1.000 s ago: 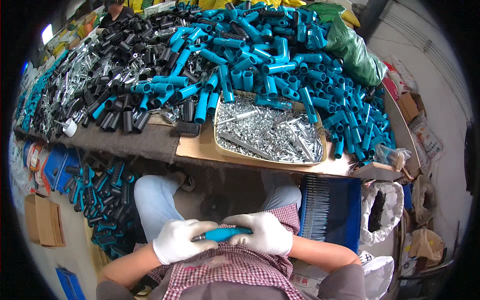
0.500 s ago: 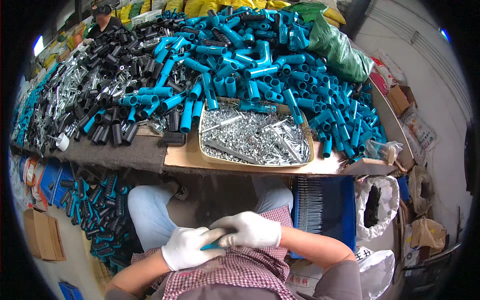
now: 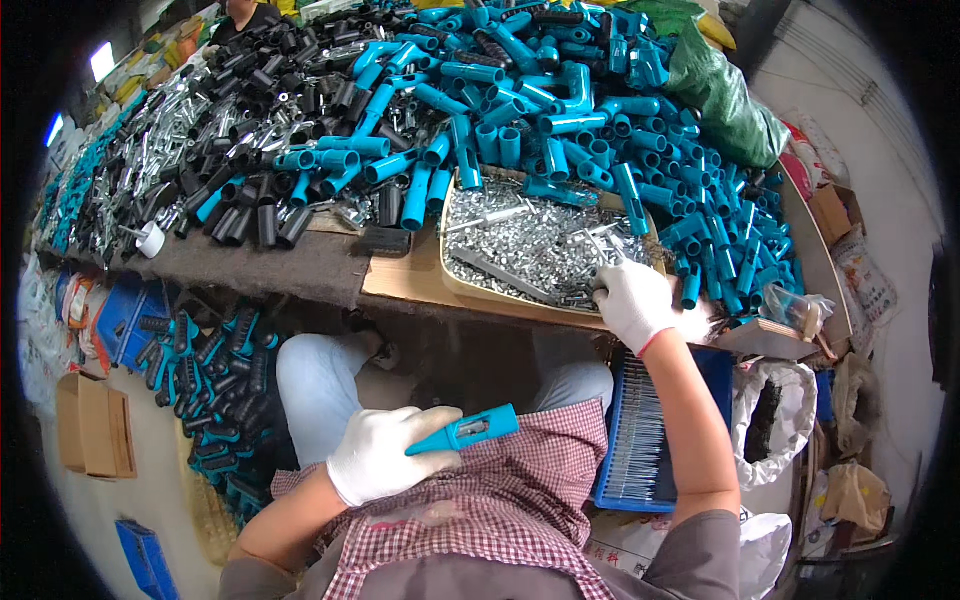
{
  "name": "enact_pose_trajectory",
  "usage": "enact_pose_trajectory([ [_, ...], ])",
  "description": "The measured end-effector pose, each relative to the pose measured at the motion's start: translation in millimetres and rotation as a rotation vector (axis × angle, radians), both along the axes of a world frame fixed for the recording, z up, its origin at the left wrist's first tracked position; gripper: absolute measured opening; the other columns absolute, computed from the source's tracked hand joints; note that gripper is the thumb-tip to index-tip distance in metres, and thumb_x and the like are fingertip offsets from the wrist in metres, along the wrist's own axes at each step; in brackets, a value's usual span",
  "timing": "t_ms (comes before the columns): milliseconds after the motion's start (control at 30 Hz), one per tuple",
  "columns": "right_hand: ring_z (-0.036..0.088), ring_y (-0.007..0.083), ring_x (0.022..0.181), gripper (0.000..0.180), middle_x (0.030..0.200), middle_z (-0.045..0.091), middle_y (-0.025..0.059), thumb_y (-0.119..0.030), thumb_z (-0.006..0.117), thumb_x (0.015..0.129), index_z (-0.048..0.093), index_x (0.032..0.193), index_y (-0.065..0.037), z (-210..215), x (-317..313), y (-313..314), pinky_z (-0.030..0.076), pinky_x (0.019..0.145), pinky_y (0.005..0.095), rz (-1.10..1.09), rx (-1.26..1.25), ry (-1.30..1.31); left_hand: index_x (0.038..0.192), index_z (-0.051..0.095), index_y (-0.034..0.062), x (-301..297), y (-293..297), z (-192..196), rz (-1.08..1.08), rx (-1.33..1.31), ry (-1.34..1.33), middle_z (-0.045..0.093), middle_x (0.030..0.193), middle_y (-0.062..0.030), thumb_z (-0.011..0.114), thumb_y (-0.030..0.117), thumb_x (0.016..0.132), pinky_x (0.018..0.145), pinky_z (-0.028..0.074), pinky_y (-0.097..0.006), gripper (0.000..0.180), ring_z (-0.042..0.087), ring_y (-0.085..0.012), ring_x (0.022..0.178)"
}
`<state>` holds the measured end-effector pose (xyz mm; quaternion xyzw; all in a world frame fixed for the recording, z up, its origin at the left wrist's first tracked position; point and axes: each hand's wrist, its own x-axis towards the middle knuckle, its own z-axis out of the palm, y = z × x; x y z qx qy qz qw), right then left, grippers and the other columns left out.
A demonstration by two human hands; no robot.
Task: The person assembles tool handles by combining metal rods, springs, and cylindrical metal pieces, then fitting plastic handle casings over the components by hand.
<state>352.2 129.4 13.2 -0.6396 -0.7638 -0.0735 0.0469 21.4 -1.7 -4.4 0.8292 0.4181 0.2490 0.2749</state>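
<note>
In its white glove, my left hand (image 3: 385,455) is closed around a teal plastic tubular handle (image 3: 475,428), held above my checked apron. A cut-out slot in the handle's side shows grey inside. My right hand (image 3: 635,305), gloved as well, reaches to the front right of a shallow cream tray (image 3: 450,262) heaped with small metal pins (image 3: 520,245). Its fingers curl down among the pins at the rim. What they pinch, if anything, is hidden behind the glove.
Teal handles (image 3: 580,120) pile up behind and right of the tray; black sleeves (image 3: 290,110) and metal parts lie left. Below the bench, a blue bin (image 3: 645,440) holds metal rods beside a white sack (image 3: 790,410). Black-and-teal handles (image 3: 215,380) heap on the left. A person (image 3: 245,20) is far left.
My hands were together over my lap; the right has moved forward to the pin tray. My left stays low with the teal handle, now in plain sight. The whole view has shifted slightly.
</note>
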Motion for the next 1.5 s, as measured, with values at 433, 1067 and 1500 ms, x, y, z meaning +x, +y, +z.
enact_pose_trajectory([
  [433, 0.066, 0.0339, 0.085, 0.013, 0.085, 0.066, 0.0171, -0.011, 0.064, 0.076, 0.069, 0.086, -0.006, 43, -74, -61, 0.053, 0.077, 0.0410, 0.323, -0.357, 0.644, 0.116, 0.066, 0.0149, -15, 6, 5, -0.015, -0.162, 0.226, 0.070, 0.092, -0.0146, 0.074, 0.041, 0.076, 0.074, 0.055, -0.044, 0.048, 0.069, -0.0337, 0.083],
  [1067, 0.063, 0.0312, 0.068, 0.011, 0.076, 0.059, 0.0132, -0.013, 0.063, 0.075, 0.061, 0.082, -0.005, -19, -140, -114, 0.052, 0.059, 0.0427, 0.651, -0.271, 0.237, 0.109, 0.066, 0.0159, -10, 1, -25, -0.016, -0.020, 0.245, 0.069, 0.081, -0.0099, 0.072, 0.040, 0.078, 0.062, 0.055, -0.042, 0.041, 0.069, -0.0301, 0.073],
  [1500, 0.069, 0.0205, 0.075, 0.028, 0.081, 0.072, 0.0120, -0.023, 0.076, 0.077, 0.071, 0.092, 0.000, -12, -109, -68, 0.054, 0.068, 0.0320, 0.583, -1.046, 0.632, 0.109, 0.067, 0.0130, -6, -7, -15, -0.208, 0.107, 0.184, 0.059, 0.067, -0.0067, 0.073, 0.041, 0.077, 0.050, 0.051, -0.037, 0.042, 0.064, -0.0262, 0.057],
])
